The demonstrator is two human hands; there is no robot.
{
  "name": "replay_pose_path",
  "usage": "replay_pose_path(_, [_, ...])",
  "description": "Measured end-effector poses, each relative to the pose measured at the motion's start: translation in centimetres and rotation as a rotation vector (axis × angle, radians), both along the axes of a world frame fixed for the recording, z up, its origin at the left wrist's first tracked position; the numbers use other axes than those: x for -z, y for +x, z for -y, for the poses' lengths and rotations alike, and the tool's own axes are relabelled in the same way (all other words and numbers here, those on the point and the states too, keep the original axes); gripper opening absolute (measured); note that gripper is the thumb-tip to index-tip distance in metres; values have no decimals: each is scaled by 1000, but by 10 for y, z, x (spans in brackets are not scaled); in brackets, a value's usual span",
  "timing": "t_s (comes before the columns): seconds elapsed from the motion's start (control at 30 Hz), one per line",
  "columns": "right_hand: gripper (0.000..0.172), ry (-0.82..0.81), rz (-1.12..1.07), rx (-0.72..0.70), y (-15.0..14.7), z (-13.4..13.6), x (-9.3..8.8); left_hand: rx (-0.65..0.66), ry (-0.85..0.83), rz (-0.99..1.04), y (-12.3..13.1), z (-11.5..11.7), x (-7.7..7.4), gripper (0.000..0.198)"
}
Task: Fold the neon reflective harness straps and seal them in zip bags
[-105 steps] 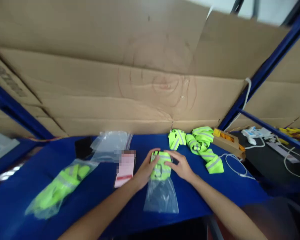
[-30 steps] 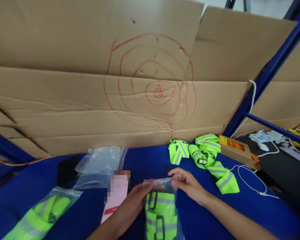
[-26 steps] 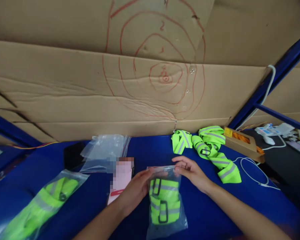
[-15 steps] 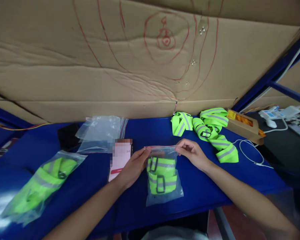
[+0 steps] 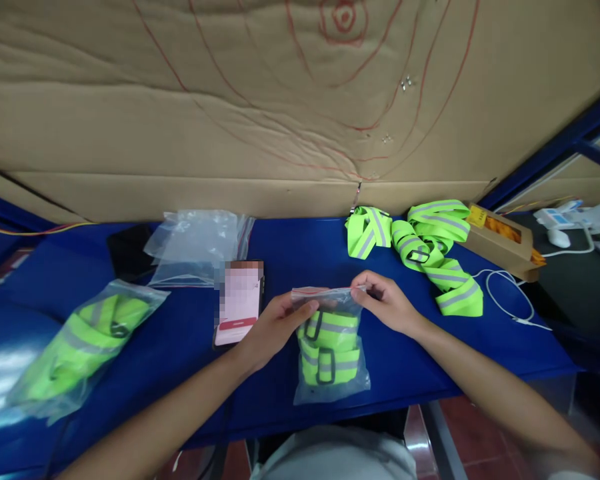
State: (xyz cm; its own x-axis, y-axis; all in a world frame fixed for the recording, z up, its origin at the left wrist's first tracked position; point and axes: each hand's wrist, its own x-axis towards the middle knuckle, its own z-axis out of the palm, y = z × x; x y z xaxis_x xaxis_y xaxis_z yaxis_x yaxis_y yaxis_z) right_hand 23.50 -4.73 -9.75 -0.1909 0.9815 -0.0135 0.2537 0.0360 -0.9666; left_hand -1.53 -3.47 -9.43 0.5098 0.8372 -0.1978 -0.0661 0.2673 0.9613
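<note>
A clear zip-lock bag [image 5: 334, 393] with a red seal line hangs between my hands, over the front of the blue table. Inside lies a folded neon-green reflective strap [image 5: 333, 347] with grey stripes and black buckles. My left hand [image 5: 275, 327] grips the bag's upper left side, its thumb lying across the plastic. With thumb and finger, my right hand [image 5: 383, 300] pinches the top right corner at the seal. Left of my hands, a second bagged green strap [image 5: 87, 340] lies on the table. Loose green straps [image 5: 430, 250] are heaped at the back right.
A phone [image 5: 240, 300] with a lit screen lies beside my left hand. Behind it are several flat clear bags [image 5: 200, 240]. A cardboard box [image 5: 505, 243] and a white cable [image 5: 510, 293] are at the right. A cardboard wall [image 5: 230, 133] rises behind the blue table [image 5: 300, 243].
My left thumb has moved from the top edge down onto the bag's front. My right hand keeps its pinch on the corner. The view has tilted down slightly.
</note>
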Motion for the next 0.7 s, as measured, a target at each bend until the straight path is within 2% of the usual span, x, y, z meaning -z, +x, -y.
replay_pose_path(0.17, [40, -50, -34, -30, 2, -4, 5, -39, -55, 5, 0, 1, 4, 44])
replay_pose_path(0.3, [37, 3, -13, -10, 2, -4, 5, -51, -247, 115, 1, 0, 4, 54])
replay_pose_path(0.37, [35, 13, -4, -19, 2, -3, 4, -61, -286, 155, 2, 0, 5, 55])
replay_pose_path(0.57, [36, -61, -39, -100, 2, -3, 3, -34, -171, 47, 2, 2, 13, 51])
replay_pose_path(0.7, [36, -82, -103, -104, 2, -3, 1, -34, -59, -28, 3, 4, 10, 50])
